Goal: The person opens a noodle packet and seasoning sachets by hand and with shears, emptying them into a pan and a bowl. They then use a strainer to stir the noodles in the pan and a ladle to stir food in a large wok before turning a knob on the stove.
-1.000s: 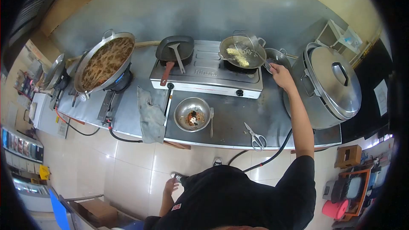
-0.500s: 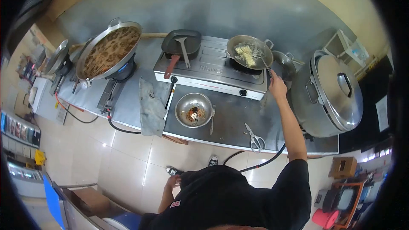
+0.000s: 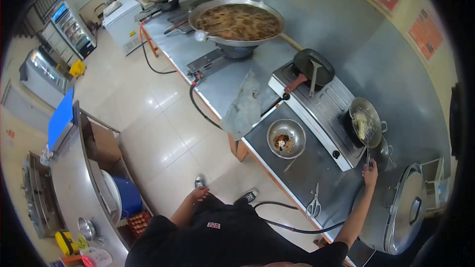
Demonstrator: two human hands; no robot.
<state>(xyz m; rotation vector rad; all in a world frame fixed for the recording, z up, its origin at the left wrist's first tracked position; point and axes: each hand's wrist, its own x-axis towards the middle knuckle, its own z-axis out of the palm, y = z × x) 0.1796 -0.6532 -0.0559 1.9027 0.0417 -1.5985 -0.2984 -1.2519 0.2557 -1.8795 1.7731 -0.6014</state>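
My right hand (image 3: pixel 369 172) is closed round the handle of a slotted metal spatula (image 3: pixel 368 138). The spatula's head rests in a small wok (image 3: pixel 378 112) on the gas stove, against a pale yellow, egg-like mass (image 3: pixel 362 124). My left hand (image 3: pixel 200 194) hangs in front of my body, away from the counter, its fingers curled with nothing visible in them. On the counter near the stove, a steel bowl (image 3: pixel 273 144) holds chopped ingredients and something white. A fork (image 3: pixel 291 164) lies beside the bowl, and scissors (image 3: pixel 314 205) lie nearer the counter edge.
The two-burner stove (image 3: pixel 316 127) also bears a square pan (image 3: pixel 324 66) with a ladle-like utensil across it. A big wok (image 3: pixel 272 20) of brown liquid stands farther left. A grey cloth (image 3: pixel 242 111) drapes over the edge. A large lidded pot (image 3: pixel 401 217) stands at right.
The camera view has swung to the left, showing more of the room there. My right hand still grips the spatula in the small wok. My left hand has come forward and up a little.
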